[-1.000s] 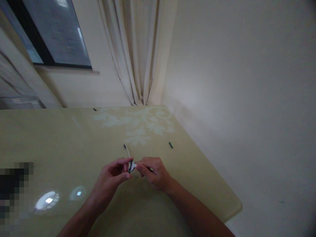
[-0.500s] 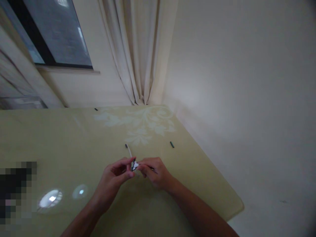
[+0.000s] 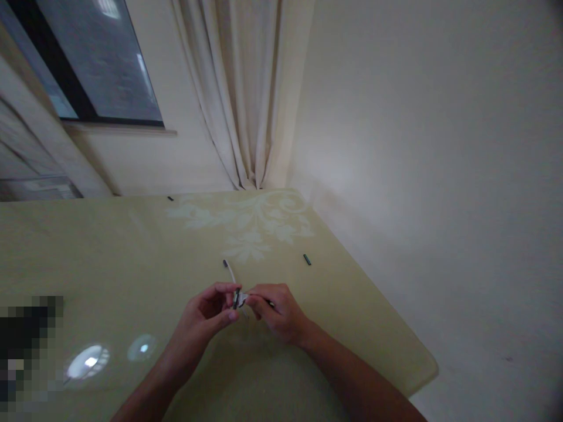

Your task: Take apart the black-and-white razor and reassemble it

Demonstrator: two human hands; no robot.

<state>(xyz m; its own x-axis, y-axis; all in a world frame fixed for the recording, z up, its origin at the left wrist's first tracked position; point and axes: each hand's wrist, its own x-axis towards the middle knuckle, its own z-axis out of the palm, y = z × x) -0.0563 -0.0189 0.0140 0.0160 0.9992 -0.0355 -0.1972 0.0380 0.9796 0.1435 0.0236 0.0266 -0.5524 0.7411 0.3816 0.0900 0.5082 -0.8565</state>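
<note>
My left hand (image 3: 206,310) pinches a small, thin dark piece (image 3: 236,298) between thumb and fingertips, holding it upright. Facing it, my right hand (image 3: 275,308) grips a small white piece (image 3: 242,299) that lies against or very close to the dark one. A dark tip shows past the right fingers, but I cannot make out whether it belongs to the same object. Just beyond the hands, a thin white strip with a dark end (image 3: 226,264) runs down behind the left fingertips. Most of the held parts are covered by fingers.
A short dark strip (image 3: 307,259) lies on the glossy yellowish table (image 3: 373,328), right of the hands. Another small dark piece (image 3: 170,198) is at the far edge. A blurred-out dark object (image 3: 26,334) sits at left. A wall (image 3: 417,176) borders the right side.
My hands stay together in nearly the same place. The dark piece and the white piece have turned slightly between the fingers, and the whole view has shifted a little.
</note>
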